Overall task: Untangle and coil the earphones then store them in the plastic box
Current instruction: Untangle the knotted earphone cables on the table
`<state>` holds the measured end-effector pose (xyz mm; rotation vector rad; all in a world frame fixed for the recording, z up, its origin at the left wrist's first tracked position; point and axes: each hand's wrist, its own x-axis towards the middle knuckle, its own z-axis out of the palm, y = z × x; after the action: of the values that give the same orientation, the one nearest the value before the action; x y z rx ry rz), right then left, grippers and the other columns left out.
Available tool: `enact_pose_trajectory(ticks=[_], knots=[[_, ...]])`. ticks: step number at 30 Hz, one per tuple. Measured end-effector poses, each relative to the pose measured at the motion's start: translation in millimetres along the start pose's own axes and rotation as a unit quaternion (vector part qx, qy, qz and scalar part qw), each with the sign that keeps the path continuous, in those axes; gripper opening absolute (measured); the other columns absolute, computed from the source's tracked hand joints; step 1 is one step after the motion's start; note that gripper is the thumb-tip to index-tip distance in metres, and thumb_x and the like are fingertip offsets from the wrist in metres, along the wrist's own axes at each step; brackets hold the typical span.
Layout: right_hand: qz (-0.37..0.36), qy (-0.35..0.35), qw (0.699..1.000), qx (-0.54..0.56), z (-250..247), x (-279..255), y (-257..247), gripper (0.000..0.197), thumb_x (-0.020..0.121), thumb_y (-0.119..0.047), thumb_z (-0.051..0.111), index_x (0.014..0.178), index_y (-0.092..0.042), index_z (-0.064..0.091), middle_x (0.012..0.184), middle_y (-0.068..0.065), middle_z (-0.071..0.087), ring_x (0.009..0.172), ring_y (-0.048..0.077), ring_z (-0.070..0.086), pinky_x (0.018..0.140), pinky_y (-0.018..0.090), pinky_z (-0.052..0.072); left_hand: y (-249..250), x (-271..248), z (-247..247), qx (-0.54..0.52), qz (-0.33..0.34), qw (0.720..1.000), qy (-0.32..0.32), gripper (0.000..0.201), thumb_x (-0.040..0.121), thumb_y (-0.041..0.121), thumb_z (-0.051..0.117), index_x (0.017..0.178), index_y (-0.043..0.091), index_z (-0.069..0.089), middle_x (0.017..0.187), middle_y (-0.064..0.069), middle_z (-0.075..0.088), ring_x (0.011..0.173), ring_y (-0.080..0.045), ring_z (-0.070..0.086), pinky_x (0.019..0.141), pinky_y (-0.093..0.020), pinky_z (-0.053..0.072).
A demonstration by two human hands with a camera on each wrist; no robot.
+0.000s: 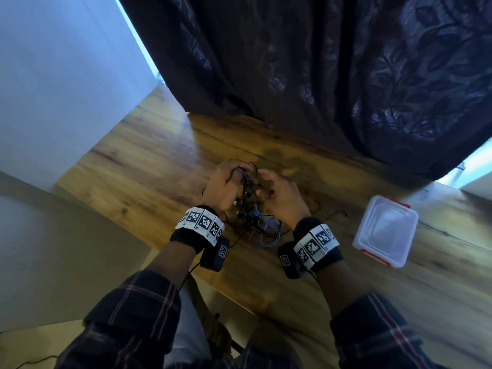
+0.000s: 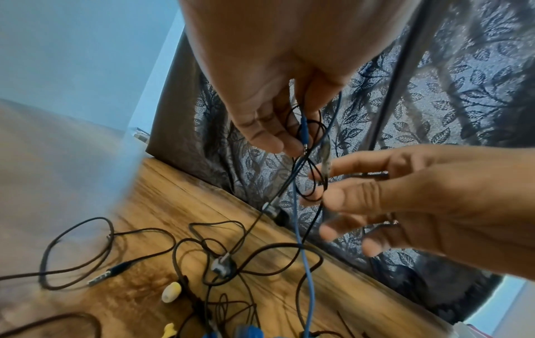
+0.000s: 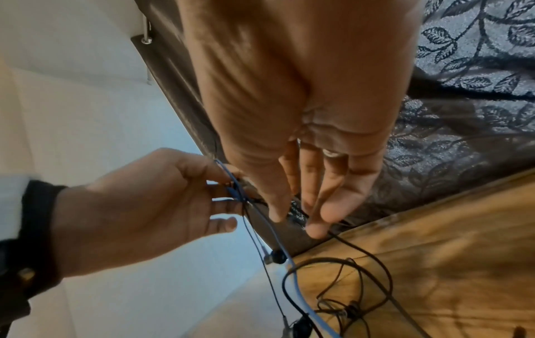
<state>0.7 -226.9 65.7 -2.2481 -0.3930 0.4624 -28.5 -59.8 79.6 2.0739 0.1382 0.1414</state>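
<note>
A tangle of earphones [image 1: 255,222], with black cables and one blue cable [image 2: 306,274], lies on the wooden table [image 1: 149,161] between my wrists. My left hand [image 1: 239,171] is raised above the pile and pinches the blue cable and a black loop at the fingertips [image 2: 278,137]. A black earbud [image 2: 278,215] dangles from these strands. My right hand [image 1: 262,182] is beside it with fingers straight and spread [image 2: 321,185], touching the black loop. The clear plastic box [image 1: 386,230] with red clips sits lidded to the right.
A dark leaf-patterned curtain [image 1: 319,75] hangs along the table's far edge. A pale wall [image 1: 53,75] stands on the left. On the table lie a jack plug [image 2: 107,274], an inline remote [image 2: 220,265] and a pale ear tip [image 2: 171,291].
</note>
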Motion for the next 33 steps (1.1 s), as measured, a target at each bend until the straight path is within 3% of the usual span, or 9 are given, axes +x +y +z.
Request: enact_pose_trajectory(ticks=[3,6,8,11,17,21,25,28,33], knots=[[0.011,0.006,1.000,0.012,6.2,-2.4,0.4,0.045,0.099,-0.019,0.062,0.143,-0.020,0.052,0.126,0.002,0.067,0.109,0.014,0.062,0.093,0.027,0.047,-2.1,-2.2,-1.9,-0.012,0.021,1.000,-0.004,0.030,0.089,0.016,0.039,0.099,0.019,0.067,0.102,-0.001,0.065,0.099,-0.019,0.062,0.087,-0.033,0.050],[0.005,0.039,0.999,-0.003,13.3,-6.9,2.3,0.033,0.100,-0.020,0.061,0.133,-0.019,0.061,0.113,0.000,0.069,0.096,0.011,0.058,0.086,0.027,0.046,-11.6,-4.4,-6.0,-0.005,0.024,1.000,-0.009,0.032,0.089,0.016,0.040,0.101,0.013,0.069,0.105,-0.005,0.066,0.100,-0.020,0.062,0.088,-0.036,0.051],[-0.003,0.064,0.998,-0.008,17.0,-9.8,3.1,0.026,0.099,-0.020,0.062,0.125,-0.019,0.066,0.105,-0.003,0.069,0.089,0.008,0.058,0.084,0.027,0.050,-15.4,-6.3,-10.1,0.008,0.024,1.000,-0.017,0.033,0.090,0.016,0.040,0.101,0.012,0.070,0.106,-0.005,0.065,0.100,-0.020,0.061,0.088,-0.031,0.050],[-0.032,0.107,0.994,0.000,18.7,-18.2,-1.2,0.019,0.099,-0.020,0.062,0.116,-0.020,0.070,0.098,-0.008,0.073,0.083,0.008,0.064,0.080,0.030,0.056,-18.1,-7.7,-17.8,0.054,0.013,0.997,-0.045,0.029,0.093,0.012,0.044,0.101,0.015,0.072,0.110,-0.003,0.062,0.100,-0.016,0.057,0.082,-0.013,0.041],[-0.060,0.160,0.985,0.012,24.3,-27.2,-15.3,0.020,0.098,-0.026,0.065,0.115,-0.022,0.073,0.101,-0.006,0.076,0.087,0.008,0.068,0.083,0.030,0.058,-20.6,-15.4,-25.6,0.100,0.029,0.991,-0.085,0.036,0.085,0.026,0.043,0.108,0.021,0.071,0.111,0.011,0.059,0.115,-0.024,0.056,0.101,-0.041,0.041],[-0.088,0.194,0.977,0.006,32.6,-34.5,-26.4,0.017,0.097,-0.019,0.065,0.113,-0.019,0.074,0.101,-0.004,0.076,0.088,0.008,0.069,0.083,0.028,0.058,-21.8,-29.1,-21.8,0.075,0.080,0.988,-0.112,0.046,0.078,0.047,0.041,0.115,0.031,0.063,0.101,0.008,0.067,0.097,-0.022,0.065,0.095,-0.060,0.044],[-0.115,0.220,0.968,-0.031,41.8,-41.0,-32.3,0.017,0.096,-0.014,0.063,0.109,-0.019,0.073,0.101,-0.001,0.073,0.089,0.012,0.066,0.082,0.030,0.057,-24.7,-39.0,-21.4,0.070,0.091,0.990,-0.081,0.034,0.091,0.058,0.041,0.104,0.036,0.062,0.084,0.009,0.071,0.083,-0.016,0.068,0.092,-0.051,0.048],[-0.143,0.250,0.954,-0.080,45.2,-47.0,-35.7,0.013,0.094,-0.019,0.064,0.103,-0.022,0.073,0.098,-0.005,0.069,0.085,0.009,0.061,0.077,0.028,0.053,-22.9,-48.4,-28.3,0.067,0.133,0.987,-0.061,0.018,0.100,0.039,0.049,0.098,0.031,0.065,0.078,0.002,0.073,0.076,-0.016,0.068,0.080,-0.036,0.051],[-0.114,0.249,0.941,-0.197,35.7,-48.8,-43.9,0.014,0.096,-0.027,0.054,0.098,-0.025,0.068,0.097,-0.005,0.067,0.088,0.017,0.061,0.075,0.037,0.053,-14.7,-50.3,-37.3,0.101,0.172,0.979,-0.035,0.024,0.099,0.035,0.050,0.094,0.020,0.068,0.081,-0.002,0.073,0.078,-0.021,0.068,0.075,-0.037,0.054]])
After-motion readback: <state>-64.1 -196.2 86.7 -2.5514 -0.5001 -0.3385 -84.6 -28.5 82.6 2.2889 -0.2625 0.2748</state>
